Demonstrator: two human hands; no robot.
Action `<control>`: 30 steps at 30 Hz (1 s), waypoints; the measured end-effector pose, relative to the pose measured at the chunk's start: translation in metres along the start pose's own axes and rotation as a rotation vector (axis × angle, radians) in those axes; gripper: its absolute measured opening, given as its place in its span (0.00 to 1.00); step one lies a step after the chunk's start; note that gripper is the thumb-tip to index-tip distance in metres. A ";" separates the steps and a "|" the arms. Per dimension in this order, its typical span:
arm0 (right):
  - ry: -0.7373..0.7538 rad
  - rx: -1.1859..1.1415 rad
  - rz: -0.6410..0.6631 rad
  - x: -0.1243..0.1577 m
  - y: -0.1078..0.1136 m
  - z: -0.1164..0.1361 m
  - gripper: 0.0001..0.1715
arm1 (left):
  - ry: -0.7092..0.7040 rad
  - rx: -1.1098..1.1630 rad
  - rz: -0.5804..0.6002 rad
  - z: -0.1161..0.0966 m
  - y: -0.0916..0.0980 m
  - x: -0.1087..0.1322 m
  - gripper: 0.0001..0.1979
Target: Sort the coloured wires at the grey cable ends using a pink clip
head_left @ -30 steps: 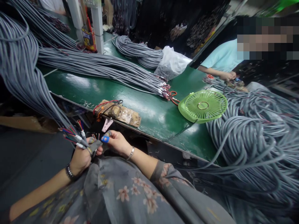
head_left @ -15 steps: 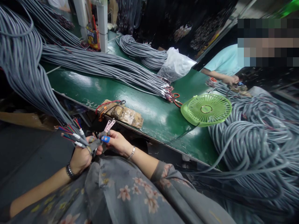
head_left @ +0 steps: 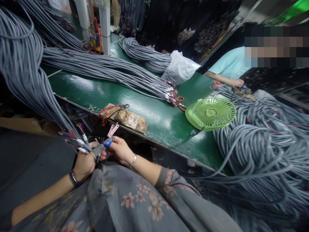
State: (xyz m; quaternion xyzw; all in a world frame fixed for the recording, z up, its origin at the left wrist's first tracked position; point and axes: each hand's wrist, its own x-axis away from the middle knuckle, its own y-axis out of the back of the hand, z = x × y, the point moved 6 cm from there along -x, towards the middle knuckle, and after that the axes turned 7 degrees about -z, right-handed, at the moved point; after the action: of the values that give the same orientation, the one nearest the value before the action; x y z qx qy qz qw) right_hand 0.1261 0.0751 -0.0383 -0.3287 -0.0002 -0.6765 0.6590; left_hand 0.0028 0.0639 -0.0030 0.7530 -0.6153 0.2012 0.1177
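My left hand (head_left: 84, 162) is closed around a bunch of grey cable ends (head_left: 77, 140) whose stripped coloured wires fan out up and to the left. My right hand (head_left: 120, 150) is closed too, pinching one cable end at my left hand, with a blue tape wrap (head_left: 107, 143) on one finger. A small pink tool (head_left: 113, 130) sticks up just above my right fingers; I cannot tell whether that hand holds it. The grey cables (head_left: 26, 74) run from my left hand up to a thick hanging bundle at the left.
A green table (head_left: 149, 119) lies ahead with a long grey cable bundle (head_left: 108, 71), a taped cardboard block (head_left: 125, 116), a green fan (head_left: 210, 113) and a white plastic bag (head_left: 178, 67). A big heap of grey cable (head_left: 260, 141) fills the right. Another person's hands (head_left: 233, 82) work at the far right.
The pink tool has risen from below the table edge to above my right fingers. My hands stay together at the cable ends, barely shifted.
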 end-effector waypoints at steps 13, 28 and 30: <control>0.010 -0.011 0.061 0.000 0.002 0.001 0.32 | -0.001 0.056 0.004 0.005 0.006 -0.004 0.21; -0.043 0.008 0.074 0.002 0.006 -0.010 0.31 | -0.001 0.111 -0.028 0.003 0.007 -0.007 0.16; -0.038 0.028 0.083 0.002 0.006 -0.009 0.31 | 0.007 0.116 -0.029 0.004 0.008 -0.007 0.15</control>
State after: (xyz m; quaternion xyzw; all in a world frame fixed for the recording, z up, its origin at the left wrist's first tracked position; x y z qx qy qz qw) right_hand 0.1275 0.0684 -0.0473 -0.3319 -0.0085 -0.6420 0.6910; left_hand -0.0054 0.0668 -0.0105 0.7667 -0.5913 0.2373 0.0786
